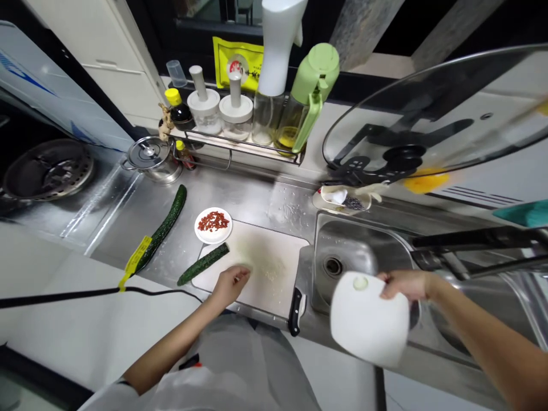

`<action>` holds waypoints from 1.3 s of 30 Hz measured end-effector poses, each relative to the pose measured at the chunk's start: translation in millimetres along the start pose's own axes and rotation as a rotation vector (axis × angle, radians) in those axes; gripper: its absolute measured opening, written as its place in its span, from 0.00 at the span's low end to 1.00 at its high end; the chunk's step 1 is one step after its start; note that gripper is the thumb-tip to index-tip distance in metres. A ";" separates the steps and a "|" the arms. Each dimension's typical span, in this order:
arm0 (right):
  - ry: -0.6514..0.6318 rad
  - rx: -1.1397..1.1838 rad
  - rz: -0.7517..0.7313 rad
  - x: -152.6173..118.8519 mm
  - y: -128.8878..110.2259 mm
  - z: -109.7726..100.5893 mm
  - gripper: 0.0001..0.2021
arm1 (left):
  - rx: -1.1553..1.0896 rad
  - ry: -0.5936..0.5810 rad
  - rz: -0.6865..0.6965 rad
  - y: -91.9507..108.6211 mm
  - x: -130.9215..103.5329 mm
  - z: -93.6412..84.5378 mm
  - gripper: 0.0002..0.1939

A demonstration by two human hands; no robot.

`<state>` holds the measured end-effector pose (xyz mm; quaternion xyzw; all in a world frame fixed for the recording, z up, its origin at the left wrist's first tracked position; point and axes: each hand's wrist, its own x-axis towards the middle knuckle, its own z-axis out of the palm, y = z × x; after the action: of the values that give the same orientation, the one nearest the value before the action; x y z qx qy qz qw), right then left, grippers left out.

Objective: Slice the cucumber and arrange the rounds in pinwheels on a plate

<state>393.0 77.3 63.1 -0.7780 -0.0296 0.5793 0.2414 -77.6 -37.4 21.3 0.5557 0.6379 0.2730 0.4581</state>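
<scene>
My right hand [405, 285] grips the upper edge of a white square plate [370, 322], held tilted over the front of the sink. One pale green slice [360, 282] lies near the plate's top edge. My left hand [233, 282] is over the white cutting board [269, 257], its fingers curled together; whether something small is between them is too small to tell. Beside it, a cut cucumber piece [203, 264] rests across the board's left edge. A black-handled knife [294, 311] lies at the board's right front corner.
Behind the board sits a small white dish [213, 240] of red pieces. A whole cucumber [165, 228] with a yellow tag lies left. The sink [359, 240] is at right, below a leaning glass lid [462, 114]. A lidded pot [165, 171] and a condiment rack [244, 148] stand behind.
</scene>
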 end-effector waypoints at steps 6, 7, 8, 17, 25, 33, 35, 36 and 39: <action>-0.528 -0.260 0.035 13.9 -43.8 102.8 0.14 | -0.037 0.069 -0.058 -8.0 0.0 -1.3 0.13; -0.563 -0.243 -0.035 17.5 -41.9 119.4 0.13 | -0.042 0.077 -0.063 -8.6 0.6 -1.1 0.13; -0.578 -0.207 -0.097 21.6 -38.3 135.9 0.12 | -0.045 0.083 -0.068 -9.0 1.2 -0.7 0.13; -0.531 0.194 -0.194 58.6 -1.6 249.2 0.19 | -0.063 0.121 -0.107 -14.5 6.6 3.8 0.14; -0.514 0.164 -0.173 72.4 7.6 255.7 0.21 | -0.078 0.130 -0.131 -19.3 13.0 3.2 0.15; -0.455 0.103 -0.190 70.9 11.5 250.6 0.19 | -0.070 0.114 -0.121 -17.7 21.2 3.0 0.13; -0.427 0.071 -0.214 69.9 11.7 250.0 0.18 | -0.069 0.104 -0.121 -18.4 22.3 3.6 0.13; -0.410 0.049 -0.230 69.2 12.1 250.1 0.18 | -0.069 0.100 -0.122 -18.8 22.7 4.0 0.13; -0.341 -0.047 -0.295 66.5 14.1 252.4 0.16 | -0.067 0.096 -0.118 -19.8 23.7 5.5 0.13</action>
<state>180.3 172.6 -55.2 -0.6614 -0.1969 0.6601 0.2966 -81.0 -20.2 -4.7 0.4876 0.6811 0.2931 0.4609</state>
